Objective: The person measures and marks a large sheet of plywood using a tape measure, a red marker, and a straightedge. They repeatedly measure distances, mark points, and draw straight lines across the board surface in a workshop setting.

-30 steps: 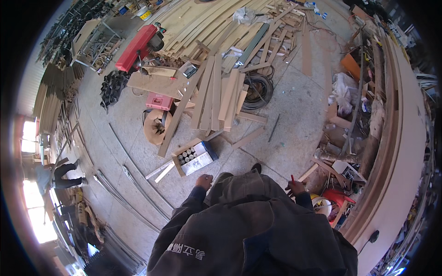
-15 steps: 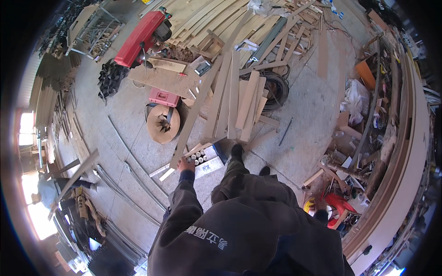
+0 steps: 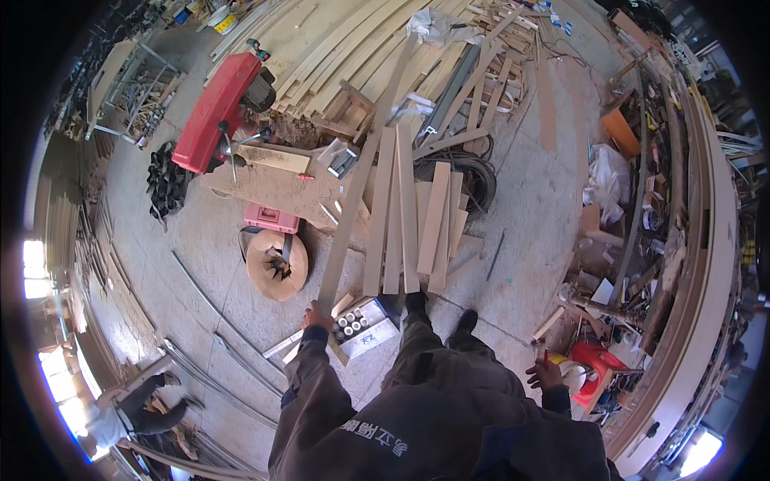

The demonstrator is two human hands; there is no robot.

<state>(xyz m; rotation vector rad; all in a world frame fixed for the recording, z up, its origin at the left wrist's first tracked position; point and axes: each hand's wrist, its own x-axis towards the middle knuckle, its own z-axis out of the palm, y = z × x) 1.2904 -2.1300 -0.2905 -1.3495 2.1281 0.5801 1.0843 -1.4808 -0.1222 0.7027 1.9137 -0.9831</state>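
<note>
My left hand (image 3: 315,315) is closed at the near end of a long wooden board (image 3: 346,220), which slopes away over the pile of planks. Beside that hand sits a low white box (image 3: 370,340) with several round, pale-topped cylinders (image 3: 351,322) in it. Short wood strips lie across and next to the box. Out to the right, my right hand (image 3: 545,373) has its fingers bent around a thin red stick (image 3: 546,357), too small to make out as a pencil or a marker. A yellow and white rounded object (image 3: 570,375) is just beyond it.
Loose planks (image 3: 393,208) lie ahead of my feet. A brown ring-shaped object (image 3: 258,260), a pink toolbox (image 3: 269,217) and a red machine (image 3: 210,112) stand left of them. Metal strips (image 3: 210,295) cross the floor. Scrap lines the right side. Another person (image 3: 136,413) bends at lower left.
My right hand has lifted from beside the yellow and white object, and the red stick now shows. My left hand has shifted to the board's end; the view has tilted and moved.
</note>
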